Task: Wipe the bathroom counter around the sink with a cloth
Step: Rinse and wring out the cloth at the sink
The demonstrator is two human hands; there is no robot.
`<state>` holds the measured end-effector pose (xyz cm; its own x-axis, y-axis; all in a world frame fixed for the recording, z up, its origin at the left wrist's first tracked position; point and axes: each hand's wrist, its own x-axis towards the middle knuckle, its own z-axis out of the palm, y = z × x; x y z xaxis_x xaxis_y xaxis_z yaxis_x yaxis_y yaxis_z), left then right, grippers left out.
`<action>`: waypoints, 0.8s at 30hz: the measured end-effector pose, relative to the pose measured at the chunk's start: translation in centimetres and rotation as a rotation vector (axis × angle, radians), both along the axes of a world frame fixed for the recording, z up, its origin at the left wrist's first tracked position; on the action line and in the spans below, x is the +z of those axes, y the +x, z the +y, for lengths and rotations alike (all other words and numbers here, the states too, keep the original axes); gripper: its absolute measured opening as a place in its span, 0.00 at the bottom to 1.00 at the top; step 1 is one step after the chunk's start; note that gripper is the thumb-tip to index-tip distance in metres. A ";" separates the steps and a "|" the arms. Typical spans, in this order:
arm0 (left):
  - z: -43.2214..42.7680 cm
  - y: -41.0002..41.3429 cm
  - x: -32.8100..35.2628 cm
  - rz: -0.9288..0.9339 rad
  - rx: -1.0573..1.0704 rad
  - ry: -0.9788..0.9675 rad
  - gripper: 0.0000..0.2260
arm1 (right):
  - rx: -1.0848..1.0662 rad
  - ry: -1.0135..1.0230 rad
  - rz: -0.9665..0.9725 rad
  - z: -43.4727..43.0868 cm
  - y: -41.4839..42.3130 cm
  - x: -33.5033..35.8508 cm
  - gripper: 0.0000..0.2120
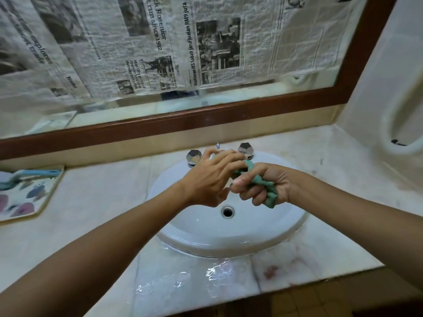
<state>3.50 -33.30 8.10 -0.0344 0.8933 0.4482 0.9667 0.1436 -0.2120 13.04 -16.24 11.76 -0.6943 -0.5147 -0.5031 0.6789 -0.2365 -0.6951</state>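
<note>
A crumpled green cloth point(269, 193) is gripped in the right hand point(273, 176) and pinched by the left hand point(206, 178) above a glossy oval sink point(229, 243).

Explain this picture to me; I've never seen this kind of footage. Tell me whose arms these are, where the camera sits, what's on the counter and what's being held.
There is no machine here. One person wears a camera on the head, looking down at their own arms, and this is the only view. The right hand grips a bunched green cloth above the sink. The left hand reaches across to the cloth's upper end; whether it pinches it is unclear. Behind the hands stand two tap knobs. On the counter, at the left, a patterned tray carries a blue brush, and water glistens near the front edge. Newspaper covers the mirror.
</note>
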 end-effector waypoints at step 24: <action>5.8 -0.4 -0.4 -0.257 0.695 -0.476 0.12 | 0.162 1.492 0.465 -0.8 -6.9 -3.7 0.07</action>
